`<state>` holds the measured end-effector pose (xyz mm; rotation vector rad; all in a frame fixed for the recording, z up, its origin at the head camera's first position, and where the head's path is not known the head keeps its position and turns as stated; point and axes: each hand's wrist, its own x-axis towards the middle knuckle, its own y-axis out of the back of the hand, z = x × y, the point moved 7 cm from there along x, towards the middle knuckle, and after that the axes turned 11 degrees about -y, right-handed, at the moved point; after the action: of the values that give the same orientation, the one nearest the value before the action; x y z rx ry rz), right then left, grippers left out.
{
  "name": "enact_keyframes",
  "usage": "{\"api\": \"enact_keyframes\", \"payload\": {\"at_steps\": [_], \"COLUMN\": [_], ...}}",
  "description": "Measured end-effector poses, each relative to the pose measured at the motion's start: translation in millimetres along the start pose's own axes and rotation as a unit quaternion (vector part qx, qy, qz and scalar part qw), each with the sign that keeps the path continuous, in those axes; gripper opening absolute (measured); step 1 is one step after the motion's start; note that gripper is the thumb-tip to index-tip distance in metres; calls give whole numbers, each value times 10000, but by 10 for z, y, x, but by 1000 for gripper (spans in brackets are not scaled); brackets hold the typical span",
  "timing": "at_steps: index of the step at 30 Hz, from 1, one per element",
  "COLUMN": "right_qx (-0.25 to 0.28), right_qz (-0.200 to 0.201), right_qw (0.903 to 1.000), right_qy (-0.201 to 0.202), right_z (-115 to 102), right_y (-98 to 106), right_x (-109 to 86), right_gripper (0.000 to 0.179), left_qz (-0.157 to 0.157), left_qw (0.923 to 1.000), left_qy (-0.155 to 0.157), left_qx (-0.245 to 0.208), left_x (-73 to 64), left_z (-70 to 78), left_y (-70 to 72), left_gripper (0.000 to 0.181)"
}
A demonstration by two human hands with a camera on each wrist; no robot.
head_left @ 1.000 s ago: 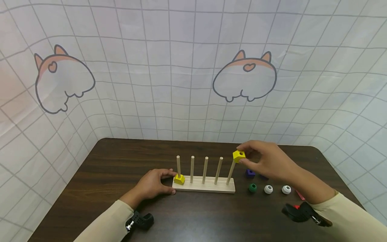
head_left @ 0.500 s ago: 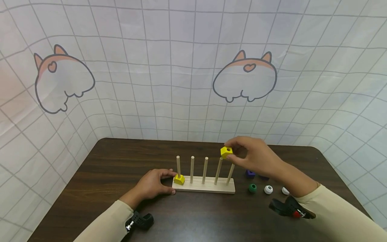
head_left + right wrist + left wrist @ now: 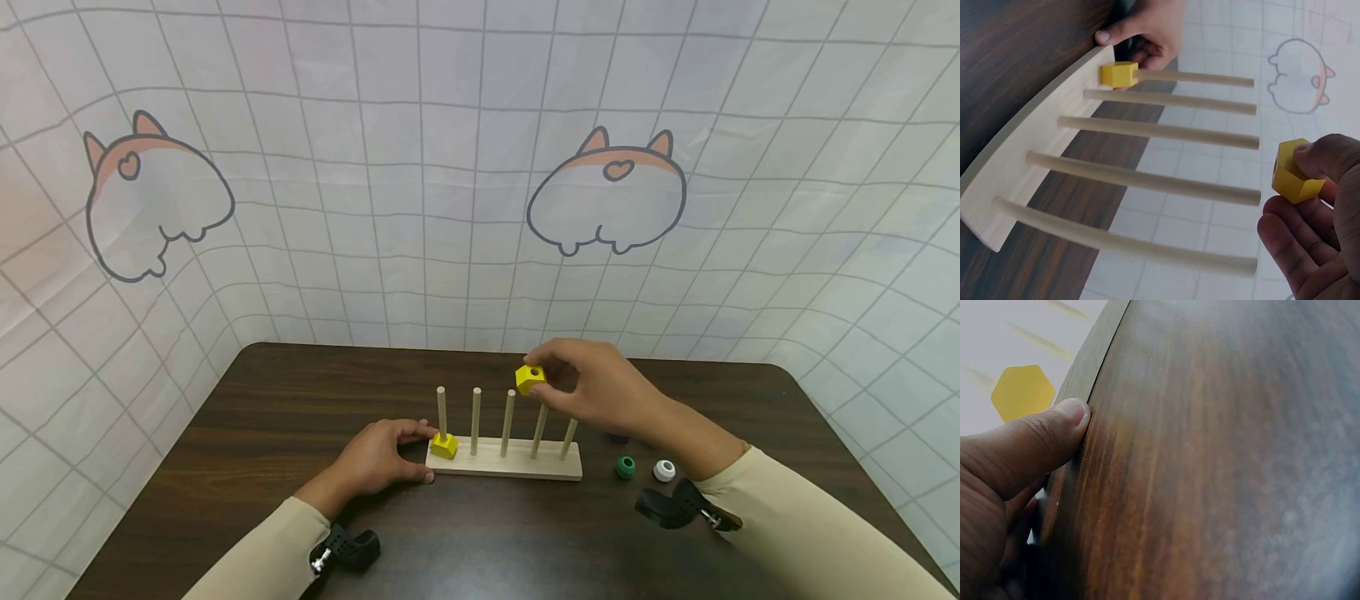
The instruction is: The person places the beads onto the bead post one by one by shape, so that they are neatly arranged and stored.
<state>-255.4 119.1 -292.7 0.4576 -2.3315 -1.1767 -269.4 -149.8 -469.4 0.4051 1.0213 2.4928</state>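
Note:
A pale wooden peg board with several upright pegs lies on the table. At its left end a yellow hexagonal bead sits on the base, threaded on the leftmost peg. My left hand holds that end of the base, thumb at the front corner and fingers behind. The left wrist view has the thumb against the base's edge. My right hand pinches a second yellow hexagonal bead between thumb and fingers. This bead is up at peg-top height, off the pegs, near the third and fourth from the left.
Right of the board, a green bead and a white bead lie on the dark wooden table. A dark bead shows partly beneath the right forearm. A grid-patterned cloth hangs behind the table.
My right hand has carried the yellow bead leftward from above the rightmost peg, past the fourth peg. The right forearm now covers more loose beads. My left hand and the board stay put.

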Motion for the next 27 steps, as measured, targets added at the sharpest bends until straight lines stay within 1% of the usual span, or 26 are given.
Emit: {"api": "enact_keyframes", "payload": {"at_steps": [3, 11, 27], "right_qx": [11, 285, 368], "right_qz": [2, -124, -186], "right_qw": [10000, 9995, 9989], "right_qy": [-1, -116, -242], "right_z": [-41, -122, -244], "right_y": [-25, -103, -273], "right_x": [43, 145, 288], "right_gripper": [33, 32, 33], "left_qz": [11, 38, 47], "left_qw": [10000, 10000, 10000], "left_qy": [22, 31, 46], "left_qx": [3, -18, -33], "left_x": [-3, -2, 7], "left_z": [-6, -20, -38], "left_y": [2, -3, -11], "left_gripper": [59, 58, 58]}}
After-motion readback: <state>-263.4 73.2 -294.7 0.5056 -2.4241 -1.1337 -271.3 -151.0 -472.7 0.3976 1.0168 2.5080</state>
